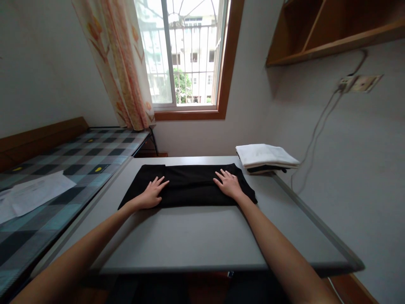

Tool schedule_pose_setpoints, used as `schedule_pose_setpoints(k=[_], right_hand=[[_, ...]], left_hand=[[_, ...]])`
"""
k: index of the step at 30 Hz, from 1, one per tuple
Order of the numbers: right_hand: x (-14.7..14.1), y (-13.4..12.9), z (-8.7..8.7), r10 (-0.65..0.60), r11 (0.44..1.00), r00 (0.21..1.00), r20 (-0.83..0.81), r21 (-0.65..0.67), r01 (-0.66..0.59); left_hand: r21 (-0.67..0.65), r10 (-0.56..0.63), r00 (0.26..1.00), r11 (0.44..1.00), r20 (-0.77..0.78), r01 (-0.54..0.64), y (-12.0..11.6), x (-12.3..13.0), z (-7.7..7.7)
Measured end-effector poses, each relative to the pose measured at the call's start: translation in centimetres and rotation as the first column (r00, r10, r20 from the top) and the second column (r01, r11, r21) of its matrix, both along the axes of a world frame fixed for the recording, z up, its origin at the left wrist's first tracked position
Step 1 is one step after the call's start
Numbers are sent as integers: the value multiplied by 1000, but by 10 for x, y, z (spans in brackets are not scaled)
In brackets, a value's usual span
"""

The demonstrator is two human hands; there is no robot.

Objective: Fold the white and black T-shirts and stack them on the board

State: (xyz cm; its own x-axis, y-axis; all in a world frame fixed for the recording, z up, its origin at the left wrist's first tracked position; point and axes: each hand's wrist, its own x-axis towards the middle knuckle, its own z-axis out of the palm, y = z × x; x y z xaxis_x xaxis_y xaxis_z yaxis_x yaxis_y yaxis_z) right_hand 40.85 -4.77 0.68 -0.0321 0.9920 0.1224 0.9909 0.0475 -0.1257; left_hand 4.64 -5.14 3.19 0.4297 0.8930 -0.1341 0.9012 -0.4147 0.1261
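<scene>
A black garment [193, 185], folded into a long flat strip, lies crosswise on the light grey table [186, 240]. What kind of garment it is I cannot tell. On its left part rests my left hand [152, 194], palm down with the fingers spread. My right hand [228, 184] lies flat near its right end, fingers also apart. Neither hand grips the cloth. The garment's left end is wider at the front and its right end slants outward.
A stack of folded clothes [265, 157], white on top, sits at the table's back right corner. Left of the table is a bed with a checked mattress [95, 152] and papers [38, 192]. Cables [311, 139] hang along the right wall beneath a wooden shelf [335, 40].
</scene>
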Motion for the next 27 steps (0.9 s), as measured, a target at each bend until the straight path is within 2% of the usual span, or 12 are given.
schedule_pose_setpoints(k=[3, 5, 8, 10, 12, 15, 19, 23, 27], right_hand=[[0, 0, 0, 3, 1000, 1000, -2, 3, -3], [0, 1, 0, 2, 1000, 1000, -4, 4, -2], [1, 2, -1, 0, 1000, 1000, -6, -1, 0], [1, 2, -2, -1, 1000, 1000, -7, -6, 1], [1, 2, -1, 1, 1000, 1000, -9, -3, -1], [1, 1, -1, 5, 1000, 1000, -12, 7, -5], [1, 0, -1, 10, 1000, 1000, -14, 8, -10], [1, 1, -1, 7, 1000, 1000, -19, 3, -7], [1, 1, -1, 10, 1000, 999, -31, 8, -9]], left_hand=[[42, -1, 997, 999, 71, -2, 7, 1, 5], [128, 35, 988, 990, 152, -54, 16, 3, 8], [276, 100, 969, 947, 227, -162, 34, 9, 8], [301, 156, 964, 928, 213, -217, 45, 15, 2], [264, 223, 961, 929, 165, -260, 51, 23, -7], [283, 297, 947, 904, 125, -321, 52, 33, -14], [436, 374, 922, 817, 100, -378, 44, 33, -3], [329, 405, 914, 864, -3, -382, 39, 26, 14], [336, 396, 916, 872, -60, -355, 39, 28, 16]])
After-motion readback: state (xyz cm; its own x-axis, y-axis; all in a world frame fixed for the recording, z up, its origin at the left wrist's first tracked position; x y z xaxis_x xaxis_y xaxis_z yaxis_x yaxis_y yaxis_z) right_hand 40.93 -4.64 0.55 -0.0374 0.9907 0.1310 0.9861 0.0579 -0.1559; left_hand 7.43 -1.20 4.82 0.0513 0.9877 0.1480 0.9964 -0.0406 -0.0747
